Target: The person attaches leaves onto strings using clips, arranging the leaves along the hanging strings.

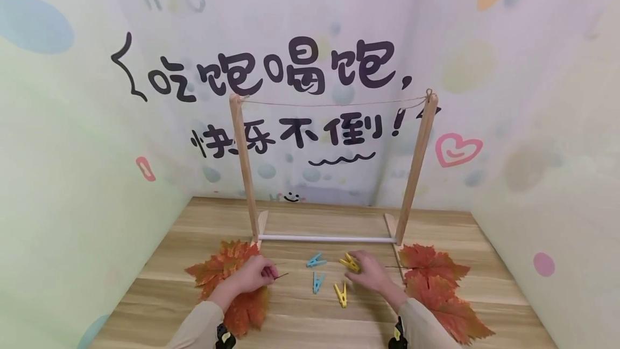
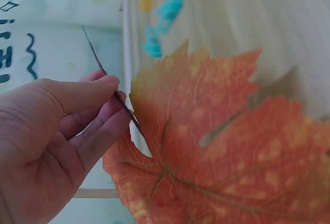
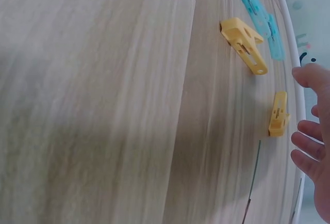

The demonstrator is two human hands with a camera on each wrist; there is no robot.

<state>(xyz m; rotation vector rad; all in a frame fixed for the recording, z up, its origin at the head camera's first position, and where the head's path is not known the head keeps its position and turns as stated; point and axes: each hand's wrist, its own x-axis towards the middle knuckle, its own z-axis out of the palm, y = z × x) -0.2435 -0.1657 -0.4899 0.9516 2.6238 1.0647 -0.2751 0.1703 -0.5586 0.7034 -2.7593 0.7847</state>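
Note:
My left hand (image 1: 253,273) pinches the thin dark stem of an orange-red maple leaf (image 2: 206,167) between thumb and fingertips. In the left wrist view the leaf's blade spreads beside the fingers, and the stem's tip points up past the thumb. My right hand (image 1: 370,272) is over the table by a yellow clothespin (image 1: 350,263), its fingers relaxed and apart; the right wrist view shows a gap between them and that clothespin. A second yellow clothespin (image 1: 341,295) lies nearer to me. Two blue clothespins, one farther (image 1: 316,260) and one closer (image 1: 317,283), lie between the hands.
Behind the clothespins stands a wooden frame (image 1: 417,168) with a string (image 1: 329,105) tied across its top and a white rod (image 1: 329,239) low down. More maple leaves (image 1: 438,290) lie at the right, stems pointing inward. A printed curtain (image 1: 310,15) encloses the wooden table (image 1: 310,327).

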